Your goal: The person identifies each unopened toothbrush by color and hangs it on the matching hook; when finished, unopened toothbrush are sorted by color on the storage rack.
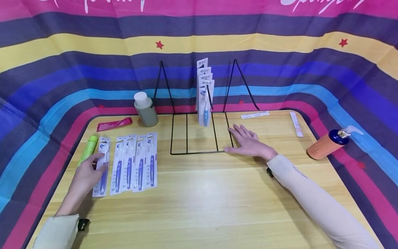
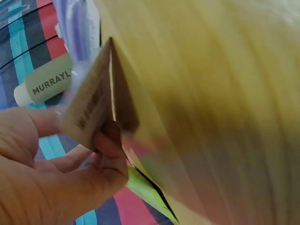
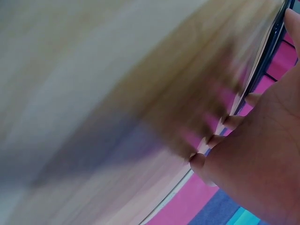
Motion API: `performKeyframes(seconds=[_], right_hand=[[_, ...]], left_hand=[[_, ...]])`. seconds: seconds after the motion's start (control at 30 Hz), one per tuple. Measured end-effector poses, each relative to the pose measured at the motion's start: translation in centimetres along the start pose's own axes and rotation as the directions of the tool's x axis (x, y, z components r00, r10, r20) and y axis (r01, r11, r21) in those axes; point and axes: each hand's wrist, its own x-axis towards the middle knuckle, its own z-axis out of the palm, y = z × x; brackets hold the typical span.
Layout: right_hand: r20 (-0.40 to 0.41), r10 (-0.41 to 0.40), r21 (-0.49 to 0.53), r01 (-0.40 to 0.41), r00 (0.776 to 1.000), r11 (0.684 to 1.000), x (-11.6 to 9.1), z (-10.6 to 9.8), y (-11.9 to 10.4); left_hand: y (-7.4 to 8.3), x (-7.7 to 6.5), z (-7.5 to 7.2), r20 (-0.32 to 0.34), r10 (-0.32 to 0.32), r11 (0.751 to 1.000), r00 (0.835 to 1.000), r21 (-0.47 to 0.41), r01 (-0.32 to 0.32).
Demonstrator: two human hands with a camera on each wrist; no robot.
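Wooden tabletop (image 1: 199, 207) — left hand (image 1: 82, 174) pinches a toothbrush pack (image 1: 103, 181).

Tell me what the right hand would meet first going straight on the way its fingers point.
The right hand would probably meet the right side of the black wire rack first; the two may be touching.

Striped cloth backdrop (image 1: 180, 26); glossy wooden table (image 1: 199, 204)
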Motion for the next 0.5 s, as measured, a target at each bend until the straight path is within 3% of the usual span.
performKeyframes(seconds=[0.13, 0.27, 0.43, 0.5], right_hand=[[-0.004, -0.003, -0.003, 0.003, 1.0, 1.0, 0.1, 0.1, -0.2], [-0.005, -0.001, 0.003, 0.001, 1.0, 1.0, -0.1, 0.0, -0.3], [-0.003, -0.005, 0.003, 0.005, 1.0, 1.0, 0.0, 0.0, -0.3], [-0.002, -0.005, -0.003, 0.005, 1.0, 1.0, 0.1, 0.1, -0.2]], left_hand=[[-0.1, 0.0, 0.0, -0.099, 0.049, 0.999, 0.994, 0.007, -0.049], [0.6, -0.4, 0.0, -0.184, 0.102, 0.995, 0.978, 0.007, -0.102], [3.0, -1.6, -0.4, -0.322, 0.183, 0.979, 0.929, -0.023, -0.201], [4.2, -2.0, -0.6, -0.357, 0.23, 0.959, 0.905, -0.075, -0.273]])
